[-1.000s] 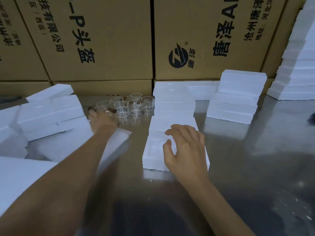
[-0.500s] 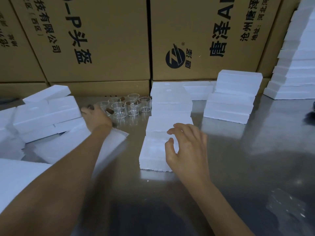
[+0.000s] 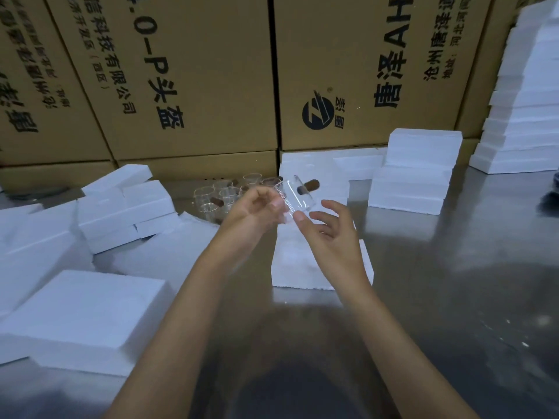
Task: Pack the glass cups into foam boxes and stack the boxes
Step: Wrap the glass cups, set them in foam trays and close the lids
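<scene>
glass cup (image 3: 298, 196) | gripped by left hand (image 3: 257, 208) | above foam box (image 3: 302, 267)

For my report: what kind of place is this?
Probably a warehouse packing station: large printed cardboard cartons form the back wall, white foam boxes are stacked around, and loose glass cups wait on a metal table.
</scene>
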{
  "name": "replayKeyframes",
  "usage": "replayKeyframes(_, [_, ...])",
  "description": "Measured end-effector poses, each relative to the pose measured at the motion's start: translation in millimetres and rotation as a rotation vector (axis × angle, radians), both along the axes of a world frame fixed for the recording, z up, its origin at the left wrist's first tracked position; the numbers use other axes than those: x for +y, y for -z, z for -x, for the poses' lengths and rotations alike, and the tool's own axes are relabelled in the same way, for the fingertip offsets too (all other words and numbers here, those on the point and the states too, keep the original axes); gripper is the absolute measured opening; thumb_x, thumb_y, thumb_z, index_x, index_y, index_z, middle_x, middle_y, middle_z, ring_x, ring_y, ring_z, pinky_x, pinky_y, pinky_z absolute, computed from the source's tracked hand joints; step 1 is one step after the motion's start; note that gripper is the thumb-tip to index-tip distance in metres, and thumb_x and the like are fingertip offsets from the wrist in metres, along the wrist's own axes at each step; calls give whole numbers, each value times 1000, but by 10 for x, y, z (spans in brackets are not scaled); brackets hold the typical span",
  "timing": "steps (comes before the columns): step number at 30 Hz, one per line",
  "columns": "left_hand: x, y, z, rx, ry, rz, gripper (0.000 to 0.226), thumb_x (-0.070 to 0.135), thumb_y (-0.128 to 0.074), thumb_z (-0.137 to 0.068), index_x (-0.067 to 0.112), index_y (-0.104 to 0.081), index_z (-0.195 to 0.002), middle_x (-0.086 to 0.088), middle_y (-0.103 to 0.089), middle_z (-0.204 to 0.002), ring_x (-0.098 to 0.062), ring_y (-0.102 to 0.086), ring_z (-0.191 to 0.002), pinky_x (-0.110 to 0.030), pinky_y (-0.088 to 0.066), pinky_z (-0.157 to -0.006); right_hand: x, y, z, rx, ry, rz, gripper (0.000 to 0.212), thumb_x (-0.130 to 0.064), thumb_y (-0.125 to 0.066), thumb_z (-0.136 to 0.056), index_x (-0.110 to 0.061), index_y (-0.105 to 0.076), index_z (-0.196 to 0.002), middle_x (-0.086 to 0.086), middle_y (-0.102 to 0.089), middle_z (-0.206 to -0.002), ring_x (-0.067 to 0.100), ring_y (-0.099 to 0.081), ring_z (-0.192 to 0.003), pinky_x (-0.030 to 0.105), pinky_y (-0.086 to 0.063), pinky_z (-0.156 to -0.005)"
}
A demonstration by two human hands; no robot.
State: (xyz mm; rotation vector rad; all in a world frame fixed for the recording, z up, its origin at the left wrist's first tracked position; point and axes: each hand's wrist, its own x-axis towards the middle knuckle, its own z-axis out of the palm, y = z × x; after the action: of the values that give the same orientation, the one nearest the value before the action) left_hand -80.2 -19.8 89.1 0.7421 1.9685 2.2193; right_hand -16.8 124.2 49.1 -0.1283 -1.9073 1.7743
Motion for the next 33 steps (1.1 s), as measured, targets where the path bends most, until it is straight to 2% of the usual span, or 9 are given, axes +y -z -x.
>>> replayKeyframes(3, [56, 94, -169, -111, 172, -162, 16, 1, -55, -99, 10, -58, -112, 1, -71, -101, -18, -69, -87, -25, -55, -84, -53, 86, -58, 63, 8, 31, 54, -52, -82, -72, -42, -53, -115, -12, -68, -109, 8, -68, -99, 26, -52, -92])
replayKeyframes(6, [134, 217, -267, -260, 190, -276, 36, 0, -52, -99, 9, -53, -134, -8, -68, -127, -23, -70, -109, -28, -56, -93, -76, 179, -151, 94, 130, -32, 56, -56, -82, -67, -45, -50, -112, -23, -66, -104, 1, -66, -97, 9, -49, -80])
replayKeyframes(8, [201, 282, -305, -315, 150, -292, 40, 4, -53, -100, 8, -52, -140, -8, -66, -134, -28, -66, -119, -30, -54, -100, -91, 213, -185, 109, 206, -79, 55, -55, -81, -68, -46, -47, -110, -31, -61, -105, -6, -62, -98, 1, -42, -75])
replayKeyframes(13, [231, 425, -356, -326, 102, -249, 43, 12, -60, -97, 11, -54, -140, -3, -69, -130, -25, -65, -120, -36, -48, -108, -141, 250, -215, 106, 237, -192, 55, -46, -82, -72, -47, -41, -108, -34, -55, -111, -6, -57, -105, 1, -40, -79])
replayKeyframes(18, [221, 426, -344, -325, 96, -258, 49, 15, -63, -92, 13, -54, -140, -2, -68, -131, -25, -66, -120, -31, -50, -104, -159, 263, -198, 139, 240, -177, 56, -44, -81, -71, -45, -42, -110, -35, -54, -113, -4, -57, -106, 2, -40, -81])
replayKeyframes(22, [232, 393, -365, -359, 120, -283, 58, 22, -75, -85, 13, -55, -139, -3, -67, -132, -25, -66, -120, -35, -52, -102, -143, 252, -201, 161, 219, -139, 57, -39, -84, -70, -43, -43, -111, -33, -56, -113, -4, -58, -106, 2, -41, -81])
replayKeyframes(27, [181, 397, -340, -409, 202, -351, 63, 17, -55, -79, 14, -52, -142, -8, -65, -136, -30, -62, -125, -40, -47, -103, -160, 253, -199, 158, 181, -84, 59, -32, -85, -71, -44, -43, -111, -33, -57, -112, -5, -59, -107, 2, -41, -82])
replayKeyframes(30, [161, 416, -345, -319, 197, -298, 68, 7, -53, -75, 19, -52, -142, -6, -65, -136, -28, -62, -125, -40, -48, -105, -132, 204, -196, 138, 102, 30, 58, -27, -84, -70, -43, -48, -112, -24, -63, -113, 0, -64, -106, 10, -47, -88])
replayKeyframes(33, [159, 432, -370, -188, 142, -180, 74, -2, -56, -75, 28, -50, -142, -1, -63, -138, -22, -59, -128, -40, -47, -105, -39, 122, -196, 63, -107, 352, 53, -28, -82, -68, -28, -58, -115, -6, -74, -109, 12, -69, -105, 29, -50, -94])
